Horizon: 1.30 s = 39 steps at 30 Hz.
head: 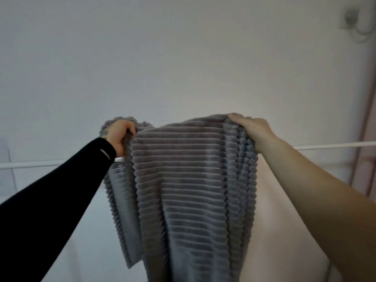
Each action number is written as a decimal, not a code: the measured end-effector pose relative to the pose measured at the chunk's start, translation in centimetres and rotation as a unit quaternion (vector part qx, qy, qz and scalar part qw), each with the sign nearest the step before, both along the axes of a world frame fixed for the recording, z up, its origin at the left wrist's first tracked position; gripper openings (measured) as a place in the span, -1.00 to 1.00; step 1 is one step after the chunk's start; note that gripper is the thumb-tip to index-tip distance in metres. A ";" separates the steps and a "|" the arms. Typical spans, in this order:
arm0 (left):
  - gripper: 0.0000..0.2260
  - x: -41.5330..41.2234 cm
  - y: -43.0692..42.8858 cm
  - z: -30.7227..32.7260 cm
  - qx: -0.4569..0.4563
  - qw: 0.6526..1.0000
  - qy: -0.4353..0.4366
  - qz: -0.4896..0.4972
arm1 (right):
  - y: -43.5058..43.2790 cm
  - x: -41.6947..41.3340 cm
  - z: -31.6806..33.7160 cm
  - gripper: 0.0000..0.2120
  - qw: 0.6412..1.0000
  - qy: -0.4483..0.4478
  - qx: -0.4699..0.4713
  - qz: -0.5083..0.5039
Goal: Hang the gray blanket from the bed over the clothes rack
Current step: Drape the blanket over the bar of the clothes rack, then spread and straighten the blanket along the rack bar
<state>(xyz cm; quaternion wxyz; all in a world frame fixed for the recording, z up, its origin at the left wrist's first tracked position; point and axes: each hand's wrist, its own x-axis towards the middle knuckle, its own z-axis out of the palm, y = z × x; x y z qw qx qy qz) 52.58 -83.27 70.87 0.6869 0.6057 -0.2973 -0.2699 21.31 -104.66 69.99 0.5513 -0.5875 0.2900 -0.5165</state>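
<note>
A gray ribbed blanket (183, 180) hangs down the middle of the head view, its top edge held up above a white horizontal rack bar (40, 165). My left hand (120, 135), in a black sleeve, grips the blanket's upper left corner just above the bar. At the upper right corner, my right hand (250, 127) clutches the top edge with a bare forearm behind it. The bar runs behind the blanket and shows again on the right (333, 146). The blanket's lower end runs out of frame.
A plain white wall (183, 58) fills the background. A wall lamp fixture (354, 19) sits at the top right. A pinkish door frame (364, 129) stands along the right edge. A pale sheet-like surface (274, 220) hangs behind the blanket on the right.
</note>
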 end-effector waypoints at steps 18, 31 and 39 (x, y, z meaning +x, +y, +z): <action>-0.81 12.9 5.2 -0.4 0.451 0.748 -0.422 0.244 | -11.2 -12.9 -3.0 -0.44 0.784 0.578 -0.141 -0.178; -0.52 -10.2 -9.2 -3.2 0.261 0.690 -0.667 -0.104 | -9.6 -12.8 -7.5 -0.63 0.914 0.214 -0.181 -0.294; -0.19 -12.6 -13.2 -5.6 0.290 0.667 -0.686 0.005 | -10.5 -17.7 -12.6 -0.31 0.971 0.164 0.058 -0.163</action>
